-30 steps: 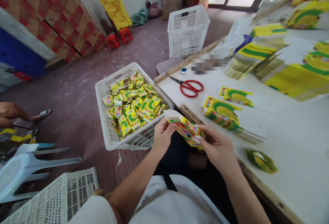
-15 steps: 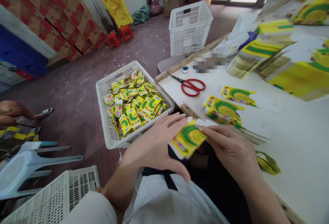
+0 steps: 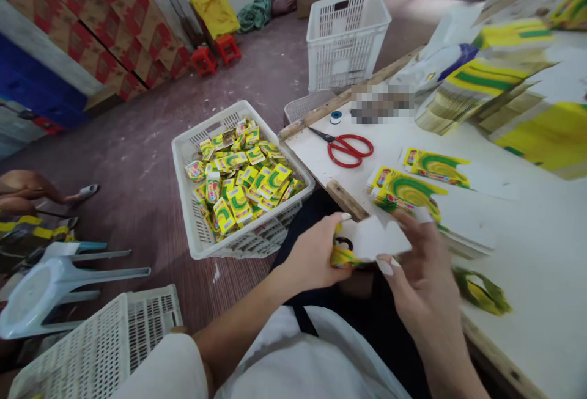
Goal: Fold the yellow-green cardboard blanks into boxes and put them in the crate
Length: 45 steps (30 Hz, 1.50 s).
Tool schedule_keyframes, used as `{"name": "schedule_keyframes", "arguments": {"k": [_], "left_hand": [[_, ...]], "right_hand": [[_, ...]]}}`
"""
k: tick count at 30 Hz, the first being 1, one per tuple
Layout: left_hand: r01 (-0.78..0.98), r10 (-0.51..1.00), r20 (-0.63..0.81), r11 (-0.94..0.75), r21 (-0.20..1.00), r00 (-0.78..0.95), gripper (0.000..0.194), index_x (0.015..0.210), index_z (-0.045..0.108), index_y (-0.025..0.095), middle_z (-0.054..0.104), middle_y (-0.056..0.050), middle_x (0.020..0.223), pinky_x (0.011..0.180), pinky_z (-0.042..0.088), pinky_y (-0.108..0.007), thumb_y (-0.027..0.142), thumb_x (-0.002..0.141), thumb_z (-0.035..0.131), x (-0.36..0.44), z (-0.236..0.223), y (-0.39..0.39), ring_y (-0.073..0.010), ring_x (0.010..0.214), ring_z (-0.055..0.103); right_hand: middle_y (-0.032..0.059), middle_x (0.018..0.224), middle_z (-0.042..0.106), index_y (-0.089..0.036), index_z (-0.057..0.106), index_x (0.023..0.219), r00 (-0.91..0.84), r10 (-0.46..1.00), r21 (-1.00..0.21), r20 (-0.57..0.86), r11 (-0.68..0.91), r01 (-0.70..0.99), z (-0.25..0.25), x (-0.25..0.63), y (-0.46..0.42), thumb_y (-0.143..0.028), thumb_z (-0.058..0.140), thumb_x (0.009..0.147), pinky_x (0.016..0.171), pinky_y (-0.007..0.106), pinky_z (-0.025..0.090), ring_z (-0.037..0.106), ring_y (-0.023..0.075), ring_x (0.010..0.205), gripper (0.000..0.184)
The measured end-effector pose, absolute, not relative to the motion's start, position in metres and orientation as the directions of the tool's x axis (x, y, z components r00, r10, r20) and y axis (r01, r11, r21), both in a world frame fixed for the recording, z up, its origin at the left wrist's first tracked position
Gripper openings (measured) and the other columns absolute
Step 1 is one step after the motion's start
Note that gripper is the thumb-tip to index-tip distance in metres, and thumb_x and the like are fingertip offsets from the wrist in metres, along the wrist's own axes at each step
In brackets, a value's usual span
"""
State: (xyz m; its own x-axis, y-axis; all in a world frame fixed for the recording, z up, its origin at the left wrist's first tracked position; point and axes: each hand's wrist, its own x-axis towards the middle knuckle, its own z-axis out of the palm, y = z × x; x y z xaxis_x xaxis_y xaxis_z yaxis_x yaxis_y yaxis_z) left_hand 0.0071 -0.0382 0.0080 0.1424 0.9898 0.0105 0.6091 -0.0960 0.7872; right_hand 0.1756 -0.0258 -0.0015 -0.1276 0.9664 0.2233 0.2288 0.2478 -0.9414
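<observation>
Crosswise between two palms, with its white flaps to the right

Well, the carton (image 3: 345, 257) is in front of the wearer's lap, between the two hands and just off the table's near edge. Its long axis runs roughly sideways: the yellow printed body sits at the left, while the white flaps (image 3: 376, 238) spread out to the right. A dark curved shape shows by the body, too small to make out.

So the body end belongs to the left hand (image 3: 312, 255), which is closed around it, thumb and fingers on opposite sides. The flap end is nearer the right hand (image 3: 426, 277) — its thumb tip meets the flaps' lower edge, and its blurred fingers curl by their upper right edge. Whether those fingers pinch the card or only brush it, I cannot tell.

Farther out, the sides split the same way. Beyond the left hand, on the wearer's left, a white crate (image 3: 184, 203) bears a heap of small folded cartons (image 3: 238, 203). The right hand is the closer one to the flat stack (image 3: 403, 194) on the white table (image 3: 536, 264), which lies just past its fingers, with another printed blank (image 3: 438, 165) beside it, a little farther off. Red-handled scissors (image 3: 351, 150) rest past the stack, blades pointing away and leftward, near a small spool (image 3: 335, 117). A crumpled yellow-green piece (image 3: 494, 305) lies on the table to the right of the right hand.
</observation>
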Motion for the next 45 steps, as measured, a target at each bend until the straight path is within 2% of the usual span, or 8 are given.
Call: {"name": "schedule_keyframes", "arguments": {"k": [6,10,17,22,27,33,39,45], "left_hand": [[0.633,0.983,0.1,-0.176,0.754,0.154,0.061,0.118,0.045,0.024,0.059,-0.009,0.116,0.094,0.049,-0.042,0.019,0.063,0.071,0.012,0.002,-0.037,-0.0297,0.108,0.06],[0.634,0.981,0.075,-0.174,0.753,0.18,0.045,0.105,0.047,0.024,0.06,-0.006,0.106,0.086,0.05,-0.038,0.018,0.065,0.067,0.009,0.003,-0.032,-0.026,0.097,0.061],[0.644,0.982,-0.005,-0.121,0.755,0.19,0.058,0.113,0.045,0.025,0.06,-0.007,0.109,0.089,0.049,-0.04,0.017,0.062,0.07,0.011,-0.002,-0.031,-0.0283,0.1,0.06],[0.664,0.977,-0.005,-0.141,0.734,0.212,0.06,0.119,0.043,0.022,0.059,-0.011,0.114,0.088,0.051,-0.044,0.017,0.064,0.068,0.012,-0.006,-0.03,-0.0304,0.099,0.061],[0.595,0.95,0.056,-0.237,0.768,0.306,0.033,0.106,0.052,0.022,0.061,-0.011,0.105,0.093,0.05,-0.046,0.017,0.073,0.059,0.012,-0.011,-0.024,-0.0326,0.109,0.059],[0.667,0.993,0.051,-0.108,0.737,0.105,0.074,0.125,0.042,0.019,0.049,-0.016,0.132,0.101,0.045,-0.052,0.016,0.059,0.074,0.009,0.0,-0.026,-0.0354,0.122,0.052],[0.795,0.99,-0.125,0.023,0.606,0.066,0.051,0.106,0.058,0.02,0.067,-0.013,0.107,0.089,0.05,-0.05,0.028,0.061,0.081,-0.003,0.022,-0.026,-0.0361,0.1,0.065],[0.806,0.972,-0.128,-0.085,0.586,0.195,0.049,0.105,0.062,0.023,0.07,-0.008,0.099,0.08,0.052,-0.039,0.034,0.061,0.081,-0.007,0.027,-0.02,-0.0314,0.092,0.068]], "right_hand": [[0.0112,0.118,0.073,-0.027,0.055,0.138,-0.313,0.939,-0.965,-0.141,-0.201,-0.169,-0.024,0.154,-0.021,-0.051,0.039,0.098,0.092,0.047,0.059,0.07,0.0296,0.107,0.049],[0.0101,0.122,0.072,-0.028,0.062,0.131,-0.275,0.943,-0.955,-0.189,-0.241,-0.17,-0.033,0.151,-0.015,-0.055,0.049,0.093,0.094,0.048,0.058,0.069,0.0299,0.11,0.048],[0.0084,0.121,0.072,-0.026,0.065,0.126,-0.144,0.966,-0.964,-0.214,-0.233,-0.131,-0.036,0.144,-0.016,-0.051,0.052,0.093,0.095,0.045,0.057,0.069,0.0267,0.108,0.044],[0.0097,0.128,0.068,-0.024,0.059,0.136,-0.133,0.99,-0.994,-0.056,-0.043,0.1,-0.032,0.14,-0.02,-0.041,0.057,0.089,0.105,0.046,0.05,0.065,0.0276,0.118,0.049],[0.0059,0.158,0.039,-0.03,0.038,0.152,-0.383,0.915,-0.934,0.132,0.244,0.262,-0.025,0.149,-0.028,-0.026,0.051,0.093,0.113,0.045,0.043,0.04,0.0247,0.144,0.061],[0.0045,0.138,0.063,-0.035,0.06,0.135,-0.306,0.914,-0.905,0.266,0.346,0.247,-0.023,0.168,-0.018,-0.009,0.042,0.091,0.107,0.044,0.05,0.061,0.0215,0.125,0.054],[0.0056,0.154,0.045,-0.034,0.061,0.134,-0.426,0.858,-0.849,0.286,0.433,0.303,-0.025,0.168,-0.017,-0.017,0.052,0.092,0.106,0.045,0.05,0.049,0.0274,0.138,0.047],[0.0083,0.143,0.057,-0.03,0.073,0.114,-0.554,0.795,-0.83,0.247,0.469,0.303,-0.017,0.183,-0.005,-0.013,0.053,0.087,0.102,0.046,0.052,0.058,0.0274,0.128,0.037]]}}
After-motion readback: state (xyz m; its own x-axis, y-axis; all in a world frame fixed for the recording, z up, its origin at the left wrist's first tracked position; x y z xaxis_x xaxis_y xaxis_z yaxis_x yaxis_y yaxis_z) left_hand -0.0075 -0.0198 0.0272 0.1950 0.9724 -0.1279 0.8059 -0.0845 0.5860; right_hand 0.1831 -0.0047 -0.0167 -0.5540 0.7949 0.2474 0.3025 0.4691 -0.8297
